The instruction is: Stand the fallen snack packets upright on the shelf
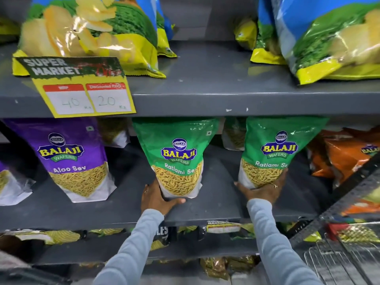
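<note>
Trouble first: could tip over again if let go too fast, since tall, puffy and slippery, with all the weight low down. Left green packet [176, 157] standing on the middle shelf [218, 182], leaning a little to one side, top tucked close under the upper shelf [205, 99]. Right green packet [275, 153] on the same shelf, well apart from the first, also tilted, base lifted a bit at the front or maybe just resting in the palm; hard to tell which. Might slide off the front edge if pushed down crooked. Might also bump the orange packets [345, 157] lying in a messy pile just beside it on the right. Purple packet [72, 159] off to the left, upright and not touched. Left grip [158, 197] wrapped around the bottom left corner of the left green packet, thumb along the base in front, fingers hidden behind, closed snug on it. Right grip [265, 189] cupped under and across the bottom of the right green packet, fingers spread over the front, thumb poking out to the left, closed on it too. Both sleeves reaching up and forward from below, wrists bent back a little. Best to press each base flat and let go slowly.
</note>
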A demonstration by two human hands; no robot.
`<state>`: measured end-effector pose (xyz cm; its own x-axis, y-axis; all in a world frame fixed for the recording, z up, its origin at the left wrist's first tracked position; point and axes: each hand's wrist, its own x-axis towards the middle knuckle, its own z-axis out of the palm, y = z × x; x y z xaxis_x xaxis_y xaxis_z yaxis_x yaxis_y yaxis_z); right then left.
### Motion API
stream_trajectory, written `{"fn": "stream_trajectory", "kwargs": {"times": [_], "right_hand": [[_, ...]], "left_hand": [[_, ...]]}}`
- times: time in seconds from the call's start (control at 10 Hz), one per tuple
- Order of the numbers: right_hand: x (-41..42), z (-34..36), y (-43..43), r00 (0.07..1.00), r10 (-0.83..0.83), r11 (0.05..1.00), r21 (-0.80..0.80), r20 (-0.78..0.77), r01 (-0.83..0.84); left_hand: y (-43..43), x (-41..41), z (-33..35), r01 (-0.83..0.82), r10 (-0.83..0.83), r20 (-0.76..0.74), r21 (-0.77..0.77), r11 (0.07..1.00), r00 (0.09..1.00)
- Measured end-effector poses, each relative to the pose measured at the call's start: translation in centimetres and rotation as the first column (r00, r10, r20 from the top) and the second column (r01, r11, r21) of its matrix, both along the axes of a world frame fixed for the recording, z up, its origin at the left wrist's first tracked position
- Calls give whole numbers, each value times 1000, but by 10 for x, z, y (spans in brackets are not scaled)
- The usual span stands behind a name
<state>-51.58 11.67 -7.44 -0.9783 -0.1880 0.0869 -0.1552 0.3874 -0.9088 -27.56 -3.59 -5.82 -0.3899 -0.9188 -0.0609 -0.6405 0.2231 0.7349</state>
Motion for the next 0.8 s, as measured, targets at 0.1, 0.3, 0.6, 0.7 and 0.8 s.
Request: {"fn": "stream_trajectory", "kwargs": {"times": [0.1, 0.3, 0.6, 0.7, 0.8], "right_hand": [[-10, -4, 5, 997, -28, 998, -64, -65, 24], [9, -7, 18, 991, -55, 997, -53, -118, 49], [21, 0, 26, 992, -10, 1000, 25, -127, 13], [37, -1, 30, 996, 41, 999, 1, -81, -42], [82, -8, 43, 992, 122, 988, -92, -22, -124]], "left_hand": [[1, -1, -2, 1, -1, -7, -20, 1000, 1000], [2, -1, -4, -10, 10, 9, -10, 1000, 1000], [8, 4, 0, 5, -5, 56, -3, 1000, 998], [8, 7, 1, 22, -22, 8, 25, 999, 1000], [15, 17, -3, 20, -11, -127, 72, 997, 992]]}}
